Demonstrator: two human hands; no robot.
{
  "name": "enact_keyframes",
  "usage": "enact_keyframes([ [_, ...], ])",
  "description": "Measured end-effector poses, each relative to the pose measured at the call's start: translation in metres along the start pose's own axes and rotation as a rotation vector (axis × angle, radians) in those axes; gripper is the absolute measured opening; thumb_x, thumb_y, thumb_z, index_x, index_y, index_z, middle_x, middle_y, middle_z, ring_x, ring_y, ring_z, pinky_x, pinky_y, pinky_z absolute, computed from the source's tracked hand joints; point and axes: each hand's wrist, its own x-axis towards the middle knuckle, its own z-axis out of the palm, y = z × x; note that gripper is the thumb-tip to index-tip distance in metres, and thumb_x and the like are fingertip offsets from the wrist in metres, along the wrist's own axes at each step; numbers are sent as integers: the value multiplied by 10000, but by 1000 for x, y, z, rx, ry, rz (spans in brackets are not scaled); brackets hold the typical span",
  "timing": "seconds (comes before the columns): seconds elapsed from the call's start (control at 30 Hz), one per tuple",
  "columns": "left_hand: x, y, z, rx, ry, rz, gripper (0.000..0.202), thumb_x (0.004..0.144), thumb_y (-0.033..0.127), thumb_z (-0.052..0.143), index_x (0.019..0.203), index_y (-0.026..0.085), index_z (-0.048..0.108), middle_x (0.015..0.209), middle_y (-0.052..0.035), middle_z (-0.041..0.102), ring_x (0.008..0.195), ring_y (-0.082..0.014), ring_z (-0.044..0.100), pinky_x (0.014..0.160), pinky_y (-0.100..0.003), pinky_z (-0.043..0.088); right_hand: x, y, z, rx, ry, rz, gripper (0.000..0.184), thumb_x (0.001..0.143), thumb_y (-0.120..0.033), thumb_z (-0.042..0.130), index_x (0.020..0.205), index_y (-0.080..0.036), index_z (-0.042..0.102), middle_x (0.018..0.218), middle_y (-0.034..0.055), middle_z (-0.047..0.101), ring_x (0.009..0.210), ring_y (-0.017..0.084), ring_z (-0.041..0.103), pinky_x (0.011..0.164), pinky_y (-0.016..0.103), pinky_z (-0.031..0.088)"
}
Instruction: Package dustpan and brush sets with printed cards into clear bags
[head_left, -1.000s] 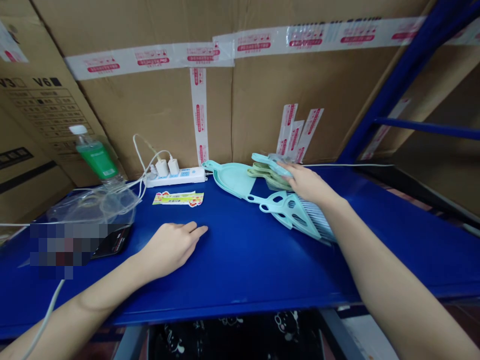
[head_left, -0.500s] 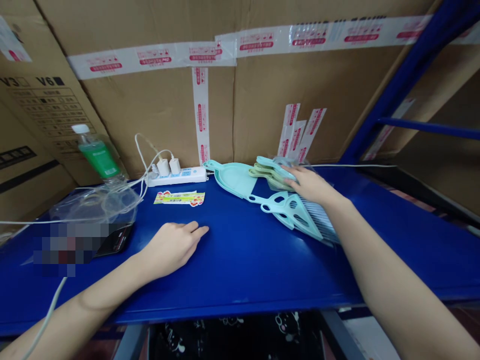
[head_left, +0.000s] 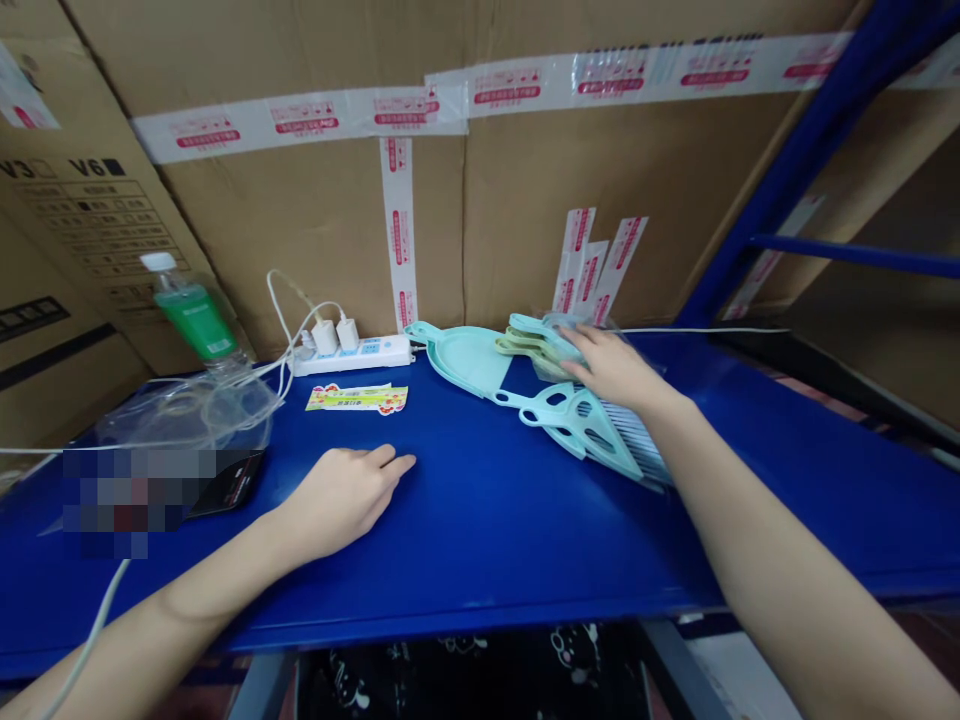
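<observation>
Lying over a stack of handled pieces [head_left: 546,350] in the head view, the right hand [head_left: 622,368] was held palm down near the back of the blue table [head_left: 487,550]. The pieces, light blue and green, were partly covered by clear wrapping. The fingers were parted from the thumb at the upper light-blue piece; whether it was gripped or merely touched could not be told. This loose, spread pose seemed suited to steadying the pile from above. The stack was set close to the cardboard [head_left: 300,220], perhaps so that the front of the table would be left free.

Nothing was seen to be held by the left hand [head_left: 356,497]. It was rested on the table, well apart from the stack, with its fingers partly curled and its palm hidden; it was presumably laid there for support.

A light-blue dustpan [head_left: 469,362] was laid with its handle toward the white power strip [head_left: 382,351]. In front of the stack, a brush [head_left: 577,425] was placed with its bristles partly hidden by the right forearm [head_left: 742,510]. A printed strip [head_left: 356,399] was laid between the power strip and the left hand.
</observation>
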Motion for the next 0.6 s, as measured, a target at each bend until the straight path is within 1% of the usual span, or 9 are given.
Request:
enact_keyframes([
  [0.1,0,0,-1,30,-17,10,363,905,154,382,1223,189,554,898,-58,655,680,-165,657,594,-259,496,0,-9,0,-18,6,-59,535,838,-388,456,1335,-190,486,1350,149,514,1215,364,479,990,545,382],
  [0.27,0,0,-2,52,-32,17,355,906,154,394,1221,187,555,890,-54,656,680,-169,659,592,-262,498,-2,-27,-3,7,-19,-184,425,831,-401,500,1221,-267,602,1352,90,519,1251,362,442,993,593,365],
  [0.33,0,0,-1,53,-33,25,354,907,153,392,1218,180,559,887,-55,658,676,-174,660,589,-271,501,-3,-33,-7,18,-45,-214,400,832,-418,509,1173,-255,639,1358,92,514,1273,361,416,1000,590,360],
  [0.47,1,0,-1,55,-25,25,353,912,155,385,1219,176,558,894,-58,662,678,-171,661,589,-267,500,-3,-41,-15,34,-143,-245,406,829,-445,526,1136,-219,667,1303,116,565,1238,349,454,993,570,377],
  [0.6,1,0,-1,51,-24,24,351,913,152,385,1220,176,553,906,-56,663,681,-164,659,588,-256,494,-2,-40,-15,53,-122,-270,382,839,-441,516,1127,-242,669,1262,99,599,1212,342,479,977,574,385],
])
